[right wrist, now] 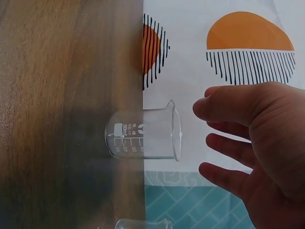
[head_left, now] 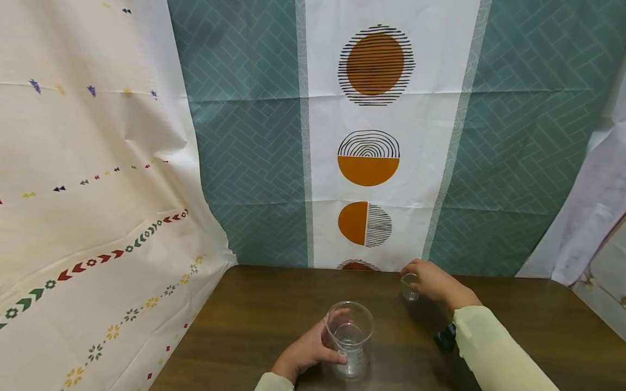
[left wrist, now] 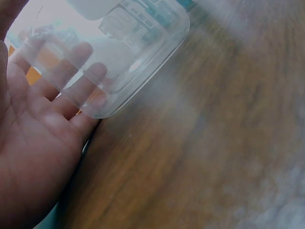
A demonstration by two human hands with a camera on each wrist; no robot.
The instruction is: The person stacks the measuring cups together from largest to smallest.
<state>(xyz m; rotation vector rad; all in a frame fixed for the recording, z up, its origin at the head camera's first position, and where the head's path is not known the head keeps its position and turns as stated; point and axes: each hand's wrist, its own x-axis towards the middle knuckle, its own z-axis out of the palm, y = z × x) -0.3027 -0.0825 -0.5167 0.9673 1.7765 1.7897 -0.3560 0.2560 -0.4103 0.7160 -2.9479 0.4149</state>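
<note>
On the brown wooden table (head_left: 264, 326), the left hand (head_left: 310, 347) grasps a large clear glass vessel (head_left: 358, 363) near the front, its thumb on the near side and its fingers round the far side, the wide rim upward. Toward the back edge, the right hand (head_left: 432, 279) hovers by a small glass beaker (right wrist: 133, 136) with loosely bent fingers holding nothing, their tips near the rim but apart from it; this beaker stands upright and bears a printed 50. Part of 1 more glass item (right wrist: 143, 224) shows beside it, and a green and white cloth (head_left: 249, 163) hangs behind.
</note>
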